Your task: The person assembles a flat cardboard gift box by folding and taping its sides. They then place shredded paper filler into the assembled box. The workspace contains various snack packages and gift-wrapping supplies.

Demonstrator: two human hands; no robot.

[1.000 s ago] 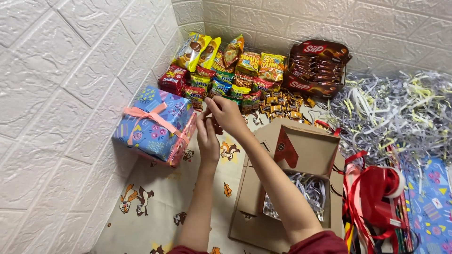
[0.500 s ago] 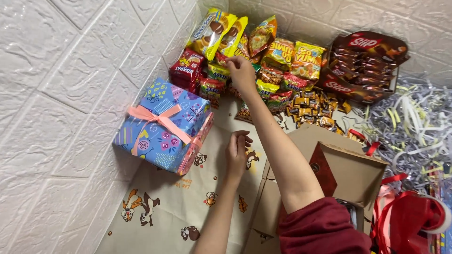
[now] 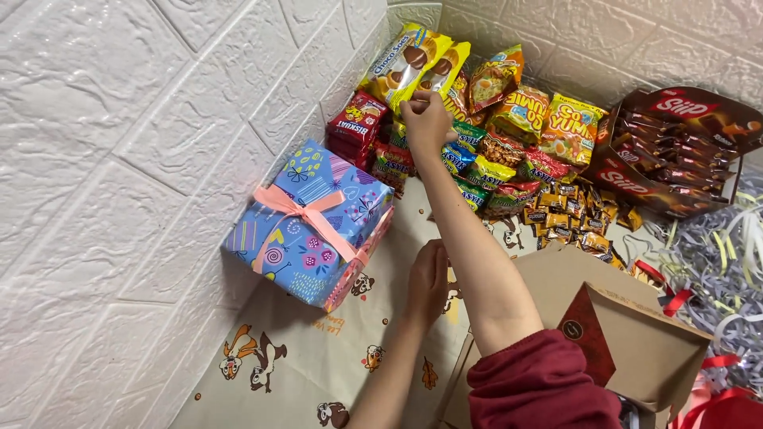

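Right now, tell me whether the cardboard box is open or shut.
Open. The cardboard box has its flap lifted, showing the inside with a dark red diamond patch. Its contents are out of view.

Our right hand (image 3: 427, 119) covers the lower ends of the yellow biscuit packs (image 3: 409, 63), and its fingers are curled out of sight, so we cannot tell whether they grip one. Our left hand (image 3: 429, 280) shows only its back. The cardboard box (image 3: 636, 349) is cut off by the lower edge and partly hidden behind our red sleeve (image 3: 540, 385).
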